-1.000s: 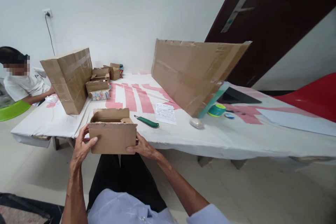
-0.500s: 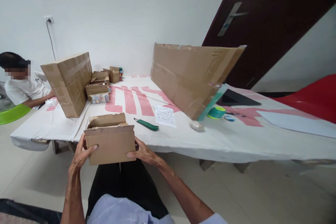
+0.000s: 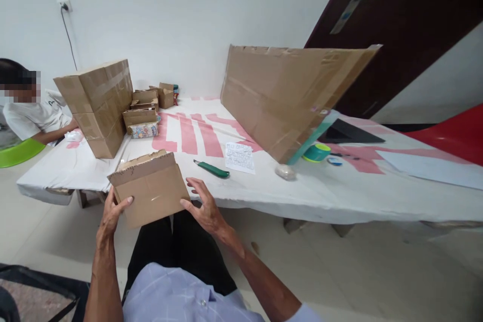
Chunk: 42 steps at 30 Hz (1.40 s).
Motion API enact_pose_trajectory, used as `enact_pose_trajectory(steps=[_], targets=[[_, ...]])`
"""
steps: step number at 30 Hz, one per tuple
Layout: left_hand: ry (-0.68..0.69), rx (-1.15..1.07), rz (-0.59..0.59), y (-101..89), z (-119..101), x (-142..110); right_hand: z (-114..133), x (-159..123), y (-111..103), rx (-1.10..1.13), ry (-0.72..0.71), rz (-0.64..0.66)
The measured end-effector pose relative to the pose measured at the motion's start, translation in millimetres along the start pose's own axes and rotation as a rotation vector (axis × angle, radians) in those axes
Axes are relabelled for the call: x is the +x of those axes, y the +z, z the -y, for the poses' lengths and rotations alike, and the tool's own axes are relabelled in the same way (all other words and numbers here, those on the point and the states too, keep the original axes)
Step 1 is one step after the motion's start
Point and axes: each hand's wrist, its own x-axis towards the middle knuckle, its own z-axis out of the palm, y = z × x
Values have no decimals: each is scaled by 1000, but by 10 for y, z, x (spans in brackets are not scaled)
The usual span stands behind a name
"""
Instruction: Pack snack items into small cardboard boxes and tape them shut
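A small brown cardboard box (image 3: 149,188) is held over my lap at the table's near edge, tipped toward me so its top opening barely shows. My left hand (image 3: 111,213) grips its lower left corner, fingers curled round the edge. On the box's right side, my right hand (image 3: 201,206) has its thumb against the lower right corner and its fingers spread. A green utility knife (image 3: 212,169) lies on the white cloth just beyond the box. Beside the knife rests a small printed sheet (image 3: 240,157).
A long cardboard panel (image 3: 287,93) stands on the table (image 3: 339,196). A big taped carton (image 3: 96,103) and small boxes (image 3: 142,118) sit at left. A green tape roll (image 3: 316,152) and a pale lump (image 3: 285,172) lie right. Another person (image 3: 28,113) sits far left.
The box has tilted toward me and turned counter-clockwise, hiding its open top. My right fingers have spread apart at its right side. The camera view shifted slightly.
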Motion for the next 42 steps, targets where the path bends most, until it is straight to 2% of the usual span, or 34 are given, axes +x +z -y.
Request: enact_pose_trajectory(steps=[2, 6, 11, 16, 21, 24, 26, 30, 34, 38, 42], targets=[[-38, -57, -20, -78, 99, 12, 142, -15, 31, -31, -96, -25], [-124, -176, -46, -222, 307, 22, 392, -39, 84, -39, -195, -32], [-129, -219, 18, -340, 513, 12, 563, -131, 150, 0, -324, -25], [-137, -257, 27, -409, 626, -5, 589, -231, 168, 7, -314, 0], [-93, -254, 16, -396, 513, 23, 368, -249, 131, 71, -52, 98], [-47, -210, 92, -316, 347, 80, 135, -199, 102, 134, 103, 176], [-24, -182, 146, -245, 233, 129, -13, -137, 85, 193, 159, 201], [14, -108, 236, -112, 48, 244, -227, 27, 37, 304, 154, 243], [82, 34, 295, 13, -44, 354, -399, 170, -31, 319, 113, 225], [135, 150, 283, 163, 1, 393, -570, 214, -51, 308, 135, 208], [171, 202, 185, 263, 168, 357, -657, 185, -13, 329, 162, 222]])
